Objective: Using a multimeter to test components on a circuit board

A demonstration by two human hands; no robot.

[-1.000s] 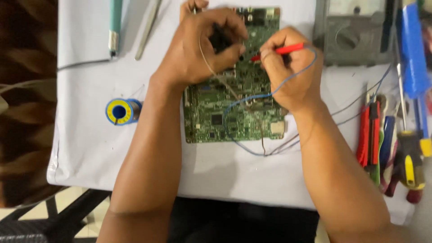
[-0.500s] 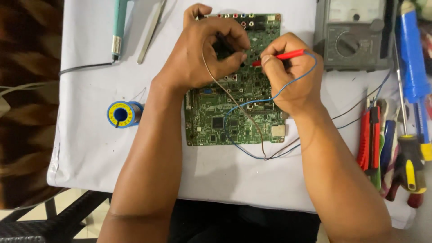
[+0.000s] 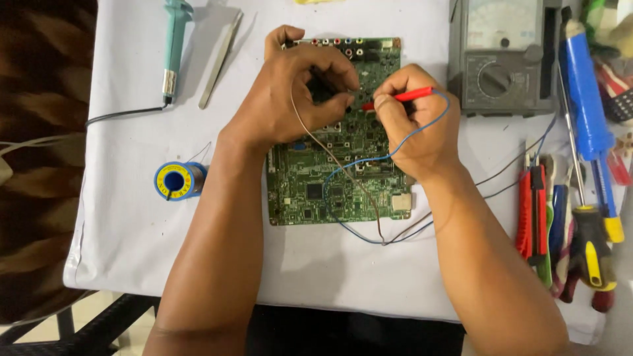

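Green circuit board (image 3: 336, 171) lies flat near the middle of the white-covered table (image 3: 125, 237), its connector row toward the far edge. Both hands are bunched over the board's far half. Right hand (image 3: 415, 128) is clenched around a red probe (image 3: 402, 97), held like a pen, tip angled down at the board just beside the left fingertips. Left hand (image 3: 297, 99) is curled with fingers pinched together over the same patch; something dark sits under them, possibly a second probe, but I cannot tell what it grips. A thin brown lead (image 3: 343, 171) and a blue lead (image 3: 359, 198) trail from the hands across the board and loop off its near edge, then run toward the right side. Analog meter (image 3: 504, 56) sits at the far right corner, dial facing up. Along the right edge: a blue-handled tool (image 3: 583, 99), red cutters (image 3: 531, 211), a yellow-and-black screwdriver (image 3: 593, 254). On the left side, a solder spool (image 3: 177, 181); toward the far left corner, a teal soldering iron (image 3: 175, 46) and metal tweezers (image 3: 221, 59). Judgement: this looks like probing points on the board with the meter. The next move seems to call for steady tips on small contacts, no slipping onto neighbouring pins, and a glance at the needle.
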